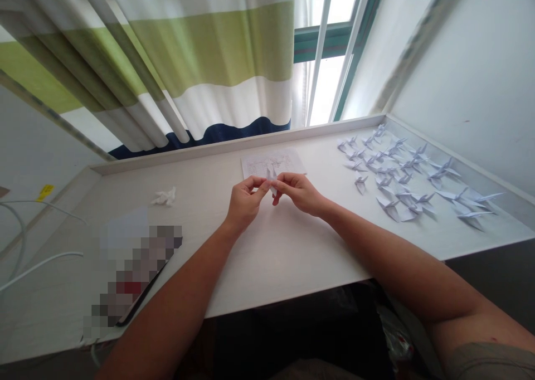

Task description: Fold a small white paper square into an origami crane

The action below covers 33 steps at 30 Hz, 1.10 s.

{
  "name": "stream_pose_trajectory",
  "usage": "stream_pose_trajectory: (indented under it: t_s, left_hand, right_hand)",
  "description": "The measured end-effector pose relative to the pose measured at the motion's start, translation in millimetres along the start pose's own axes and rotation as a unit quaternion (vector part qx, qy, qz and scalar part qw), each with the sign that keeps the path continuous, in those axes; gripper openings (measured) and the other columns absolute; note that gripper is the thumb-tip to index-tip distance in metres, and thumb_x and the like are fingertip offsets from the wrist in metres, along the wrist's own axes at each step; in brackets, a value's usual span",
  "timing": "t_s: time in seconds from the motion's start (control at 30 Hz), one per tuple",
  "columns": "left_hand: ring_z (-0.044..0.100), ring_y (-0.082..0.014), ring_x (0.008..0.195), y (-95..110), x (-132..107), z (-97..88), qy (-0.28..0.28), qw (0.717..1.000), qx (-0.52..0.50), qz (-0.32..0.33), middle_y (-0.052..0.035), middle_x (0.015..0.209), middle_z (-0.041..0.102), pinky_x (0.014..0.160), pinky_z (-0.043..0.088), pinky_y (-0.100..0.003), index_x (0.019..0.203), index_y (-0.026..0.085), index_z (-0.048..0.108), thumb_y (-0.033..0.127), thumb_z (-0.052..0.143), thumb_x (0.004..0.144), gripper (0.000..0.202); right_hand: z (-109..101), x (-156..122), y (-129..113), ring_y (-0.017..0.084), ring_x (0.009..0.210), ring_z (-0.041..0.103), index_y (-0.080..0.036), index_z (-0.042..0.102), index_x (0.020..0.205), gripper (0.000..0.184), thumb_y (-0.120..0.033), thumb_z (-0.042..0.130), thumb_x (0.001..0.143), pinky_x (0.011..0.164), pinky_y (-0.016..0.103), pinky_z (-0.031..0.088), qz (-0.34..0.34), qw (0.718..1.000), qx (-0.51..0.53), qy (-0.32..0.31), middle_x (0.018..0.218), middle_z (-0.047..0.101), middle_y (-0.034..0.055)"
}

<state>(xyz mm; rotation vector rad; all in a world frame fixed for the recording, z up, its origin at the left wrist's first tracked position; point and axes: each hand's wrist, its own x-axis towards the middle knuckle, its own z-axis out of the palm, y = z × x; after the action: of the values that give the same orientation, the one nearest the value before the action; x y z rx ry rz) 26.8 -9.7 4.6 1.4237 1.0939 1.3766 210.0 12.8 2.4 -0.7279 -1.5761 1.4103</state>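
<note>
Over the middle of the white desk, a small folded white paper (271,175) is pinched between my two hands, its narrow points sticking up. My left hand (246,201) grips its left side with thumb and forefinger. On the other side, my right hand (298,193) has its thumb and fingers closed on the same paper. My fingers hide its lower part. Just behind it lies a sheet of paper (288,160) with print or writing on it. Several folded white paper cranes (388,208) stand spread over the right side of the desk.
The white desk (251,274) has a raised back rim (209,155). At the left are a crumpled white tissue (165,196), a blurred-out dark-edged object (142,274) and white cables (45,263). A striped curtain (209,51) hangs behind, with a window at the right.
</note>
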Motion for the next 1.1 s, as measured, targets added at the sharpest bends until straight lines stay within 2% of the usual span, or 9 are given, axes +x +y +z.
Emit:
stream_pose_trajectory:
  t_s: [0.2,0.37,0.43,0.5,0.63,0.73,0.9,1.1]
  left_hand:
    - [0.066,-0.0149,0.075,-2.8,4.0,-4.1,-0.036,0.998,-0.048,0.0,-0.0032,0.087,0.077,0.072,0.054,-0.029,0.091,0.02,0.081,0.056,0.09,0.077,0.04]
    - [0.07,-0.0167,0.079,-5.2,6.0,-6.1,-0.063,0.994,-0.083,-0.015,-0.004,0.087,0.078,0.073,0.056,-0.03,0.092,0.021,0.081,0.056,0.088,0.08,0.037]
    - [0.071,-0.0176,0.081,-4.2,5.7,-5.3,-0.051,0.996,-0.071,-0.011,-0.0045,0.087,0.077,0.072,0.057,-0.03,0.092,0.021,0.08,0.054,0.088,0.081,0.036]
    - [0.071,-0.0178,0.082,-2.7,4.8,-3.9,-0.014,0.999,-0.051,0.01,-0.0045,0.089,0.077,0.071,0.056,-0.029,0.095,0.021,0.077,0.049,0.088,0.081,0.034]
    - [0.071,-0.0182,0.092,1.8,0.2,-2.2,0.059,0.993,0.032,0.1,-0.0043,0.097,0.075,0.075,0.056,-0.028,0.096,0.022,0.072,0.04,0.083,0.085,0.024]
    - [0.07,-0.0192,0.097,6.0,-3.9,-2.0,0.06,0.978,0.116,0.163,-0.0046,0.099,0.074,0.078,0.057,-0.028,0.09,0.022,0.073,0.037,0.079,0.089,0.017]
    - [0.071,-0.0195,0.096,9.7,-5.9,-0.7,0.063,0.977,0.129,0.16,-0.0048,0.1,0.076,0.077,0.057,-0.028,0.094,0.022,0.077,0.039,0.08,0.091,0.017]
    - [0.07,-0.0192,0.095,8.6,-5.5,0.2,0.084,0.961,0.165,0.208,-0.0051,0.101,0.076,0.072,0.057,-0.027,0.099,0.024,0.081,0.039,0.081,0.092,0.017]
  right_hand:
    - [-0.9,0.1,-2.0,0.016,0.074,0.07,-0.018,0.066,0.081,0.047,-0.063,0.077,0.092,0.077,0.034,0.063,0.015,0.995,0.079,-0.05,0.081,0.071,0.0015]
    - [-0.8,0.3,-3.0,0.015,0.075,0.069,-0.018,0.069,0.086,0.047,-0.064,0.072,0.095,0.077,0.034,0.065,0.015,0.996,0.072,-0.055,0.082,0.069,0.0015]
    - [0.3,0.3,-3.4,0.015,0.074,0.068,-0.018,0.07,0.087,0.049,-0.066,0.071,0.095,0.076,0.034,0.065,0.01,0.997,0.059,-0.052,0.084,0.069,0.0018]
    - [1.4,0.4,-3.4,0.015,0.072,0.068,-0.018,0.068,0.086,0.051,-0.069,0.07,0.094,0.073,0.034,0.065,0.003,0.998,0.041,-0.038,0.084,0.068,0.0017]
    - [2.4,0.1,-1.7,0.014,0.065,0.068,-0.019,0.063,0.083,0.054,-0.072,0.066,0.094,0.066,0.031,0.061,-0.037,0.998,-0.039,0.015,0.075,0.063,-0.0012]
    - [3.3,-0.6,-0.9,0.015,0.064,0.071,-0.02,0.065,0.088,0.051,-0.07,0.065,0.096,0.063,0.031,0.06,-0.06,0.995,-0.076,0.04,0.077,0.062,-0.0017]
    - [4.7,-1.7,-2.4,0.018,0.073,0.076,-0.021,0.071,0.095,0.049,-0.069,0.068,0.095,0.069,0.035,0.064,-0.084,0.991,-0.096,0.049,0.094,0.072,0.0034]
    - [4.0,-4.9,-4.8,0.02,0.079,0.075,-0.022,0.077,0.095,0.046,-0.065,0.063,0.1,0.073,0.038,0.066,-0.148,0.966,-0.202,0.067,0.095,0.072,0.0071]
